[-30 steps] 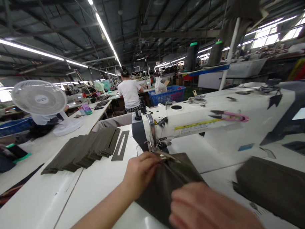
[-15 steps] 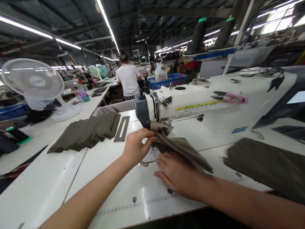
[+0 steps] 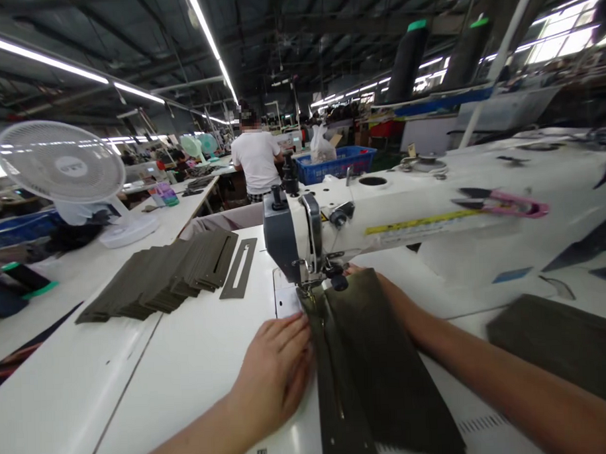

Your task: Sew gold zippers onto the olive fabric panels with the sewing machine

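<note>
A dark olive fabric piece (image 3: pixel 382 357) lies under the needle area of a white sewing machine (image 3: pixel 416 216), its long end hanging toward me. A narrow slit or zipper-like line runs along its left strip. My left hand (image 3: pixel 281 367) rests on the white table at the fabric's left edge, fingers together and closed against that edge just below the needle. My right hand (image 3: pixel 353 269) reaches behind the fabric on its right side; only a bit of its fingers shows beside the machine head, so its grip is hidden.
A fanned stack of olive pieces (image 3: pixel 160 275) lies at left, beside a slotted flat frame (image 3: pixel 239 269). More dark fabric (image 3: pixel 560 344) lies at right. Pink-handled thread snips (image 3: pixel 515 203) rest on the machine arm. A white fan (image 3: pixel 67 162) stands left; a person (image 3: pixel 255 159) is ahead.
The fabric, folded and lifted before, now lies spread under the needle area. My left hand has come down to its left edge, and my right hand has gone behind its right side.
</note>
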